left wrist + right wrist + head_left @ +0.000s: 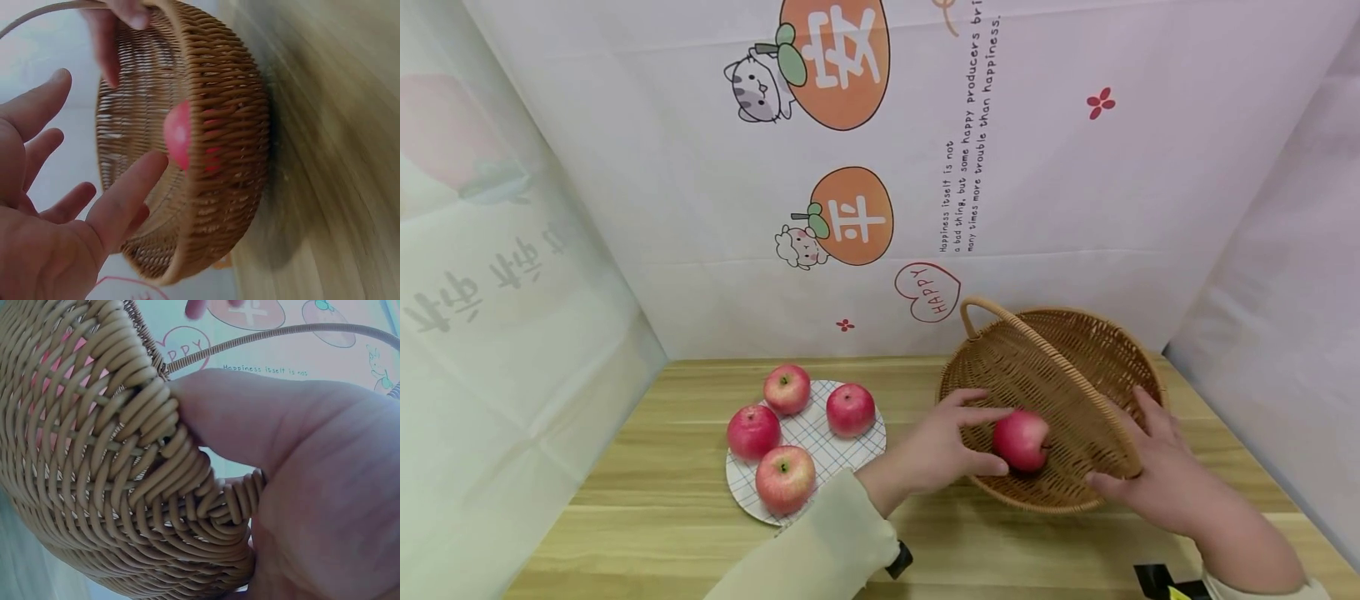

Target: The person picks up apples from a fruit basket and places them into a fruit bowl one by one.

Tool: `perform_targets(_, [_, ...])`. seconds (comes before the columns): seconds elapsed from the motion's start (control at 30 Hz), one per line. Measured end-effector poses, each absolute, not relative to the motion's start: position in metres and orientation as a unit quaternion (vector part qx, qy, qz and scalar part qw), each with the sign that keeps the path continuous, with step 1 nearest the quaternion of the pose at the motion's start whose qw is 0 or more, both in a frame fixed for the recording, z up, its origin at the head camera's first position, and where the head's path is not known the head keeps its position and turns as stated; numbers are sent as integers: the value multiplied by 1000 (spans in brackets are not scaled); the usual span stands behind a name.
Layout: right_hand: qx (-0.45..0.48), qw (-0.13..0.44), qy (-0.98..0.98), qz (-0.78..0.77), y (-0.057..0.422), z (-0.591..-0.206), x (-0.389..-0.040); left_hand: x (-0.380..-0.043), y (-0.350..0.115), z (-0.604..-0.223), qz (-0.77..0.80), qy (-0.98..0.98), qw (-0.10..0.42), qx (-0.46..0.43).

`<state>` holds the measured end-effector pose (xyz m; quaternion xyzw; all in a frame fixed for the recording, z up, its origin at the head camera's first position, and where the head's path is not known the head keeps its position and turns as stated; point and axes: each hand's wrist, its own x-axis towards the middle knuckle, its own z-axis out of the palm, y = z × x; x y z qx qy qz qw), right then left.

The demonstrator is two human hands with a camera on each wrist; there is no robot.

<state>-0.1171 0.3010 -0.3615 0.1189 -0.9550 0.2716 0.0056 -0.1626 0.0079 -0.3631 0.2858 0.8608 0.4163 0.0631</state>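
Observation:
A brown wicker basket with an arched handle stands on the right of the table, tilted in the head view. Inside it lies one red apple. My left hand is over the basket's near left rim beside that apple, thumb and fingers spread; the left wrist view shows the hand apart from the apple. With my right hand I hold the basket's right rim by the handle's base. The right wrist view shows the thumb over the woven rim; the fingers beyond are mostly hidden.
Several red apples sit on a round plate with a blue grid pattern, left of the basket. The wooden table is bounded by white printed cloth at the back and both sides.

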Motion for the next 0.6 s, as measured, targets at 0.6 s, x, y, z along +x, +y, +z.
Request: perform_targets(0.6, [115,11,-954,276,305,-362,-115,-190,63,-391,313,906,35,284])
